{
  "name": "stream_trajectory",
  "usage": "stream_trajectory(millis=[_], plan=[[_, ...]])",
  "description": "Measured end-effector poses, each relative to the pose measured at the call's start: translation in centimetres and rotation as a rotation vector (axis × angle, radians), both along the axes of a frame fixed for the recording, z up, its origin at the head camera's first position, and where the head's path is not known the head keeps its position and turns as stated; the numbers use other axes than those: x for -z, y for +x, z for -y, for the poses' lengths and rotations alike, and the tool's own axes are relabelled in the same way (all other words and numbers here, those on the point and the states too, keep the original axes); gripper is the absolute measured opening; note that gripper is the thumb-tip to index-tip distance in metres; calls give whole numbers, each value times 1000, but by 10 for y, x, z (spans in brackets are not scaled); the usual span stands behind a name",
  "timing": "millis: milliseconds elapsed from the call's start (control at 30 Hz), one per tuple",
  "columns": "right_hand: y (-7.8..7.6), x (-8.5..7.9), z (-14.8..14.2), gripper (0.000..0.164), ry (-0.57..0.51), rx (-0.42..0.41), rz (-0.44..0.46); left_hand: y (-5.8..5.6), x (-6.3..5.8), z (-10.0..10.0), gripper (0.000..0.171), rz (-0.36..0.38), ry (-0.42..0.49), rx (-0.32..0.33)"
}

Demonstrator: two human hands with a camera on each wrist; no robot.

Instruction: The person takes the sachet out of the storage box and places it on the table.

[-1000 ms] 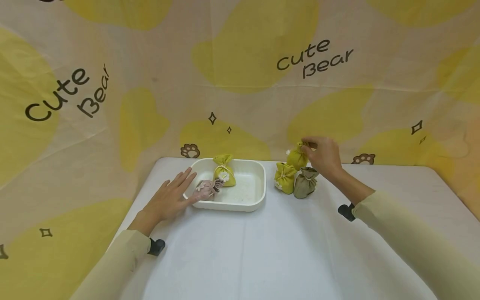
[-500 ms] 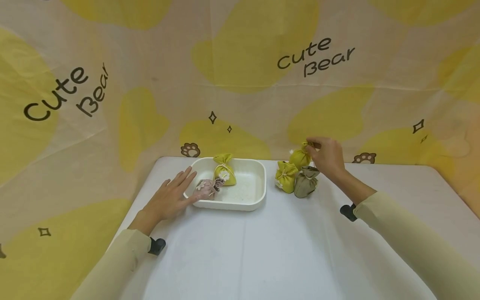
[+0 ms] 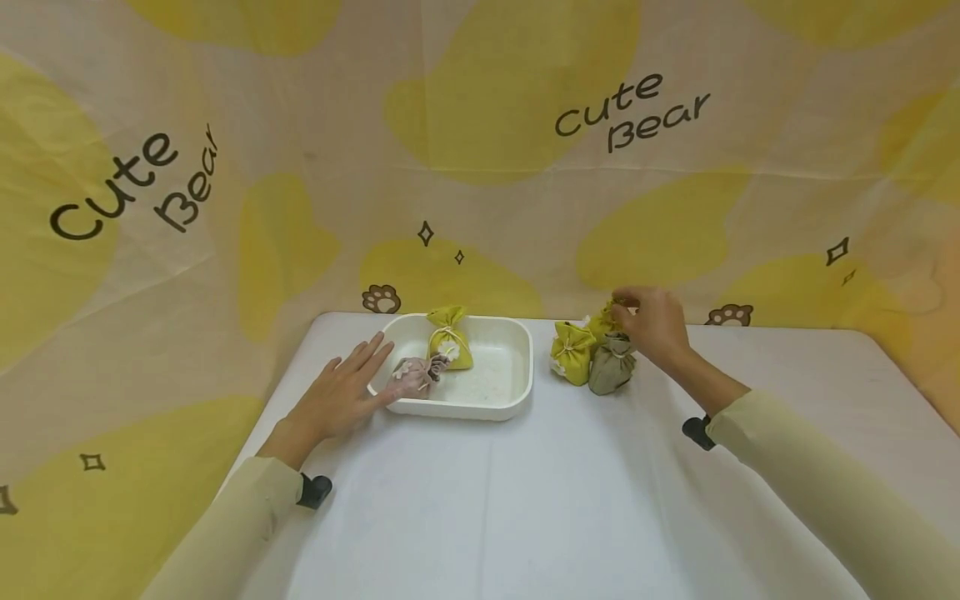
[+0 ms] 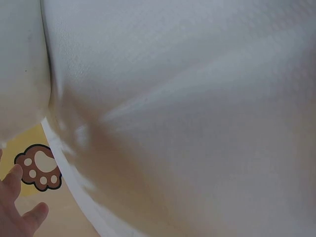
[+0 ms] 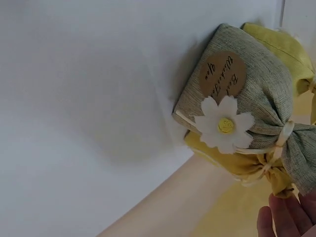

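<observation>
My right hand (image 3: 654,327) pinches the gathered neck of a yellow drawstring pouch (image 3: 602,323), partly hidden behind two other pouches. In the right wrist view, its fingertips (image 5: 284,217) meet the top of that yellow pouch (image 5: 224,160). In front stand another yellow pouch (image 3: 572,357) and a grey-green pouch (image 3: 611,372), which bears a white flower (image 5: 225,125) and a round label (image 5: 222,74). With fingers extended, my left hand (image 3: 336,398) rests at the left rim of a white tray (image 3: 480,412). Inside lie a yellow pouch (image 3: 459,350) and a pinkish pouch (image 3: 409,377).
A white cloth covers the table (image 3: 480,500). Close behind its back edge hangs a patterned yellow and beige curtain (image 3: 495,242). White cloth lies between the tray and the standing pouches, and in front of both.
My right hand has shifted the rear yellow pouch slightly right, then lowered it behind the other two. My left hand and the tray stay nearly where they were.
</observation>
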State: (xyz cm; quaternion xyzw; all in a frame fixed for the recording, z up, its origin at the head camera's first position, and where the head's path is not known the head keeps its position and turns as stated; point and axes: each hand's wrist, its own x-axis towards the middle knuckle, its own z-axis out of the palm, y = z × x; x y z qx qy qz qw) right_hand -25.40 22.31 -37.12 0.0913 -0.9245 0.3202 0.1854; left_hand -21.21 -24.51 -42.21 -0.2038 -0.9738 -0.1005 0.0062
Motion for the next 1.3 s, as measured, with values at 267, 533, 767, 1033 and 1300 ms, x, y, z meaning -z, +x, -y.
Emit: stream_trajectory(millis=[267, 533, 767, 1033, 1300], plan=[[2, -10, 13, 33, 41, -6, 29, 0, -1, -1, 82, -2, -6, 11], [2, -15, 48, 42, -17, -164, 42, 1, -2, -1, 82, 7, -7, -1], [3, -19, 82, 49, -113, -339, 110, 1, -1, -1, 83, 5, 0, 1], [7, -15, 113, 53, -161, -418, 176, 0, 0, 0, 82, 10, 0, 3], [11, -7, 139, 54, -181, -490, 224, -1, -1, 0, 82, 13, 0, 1]])
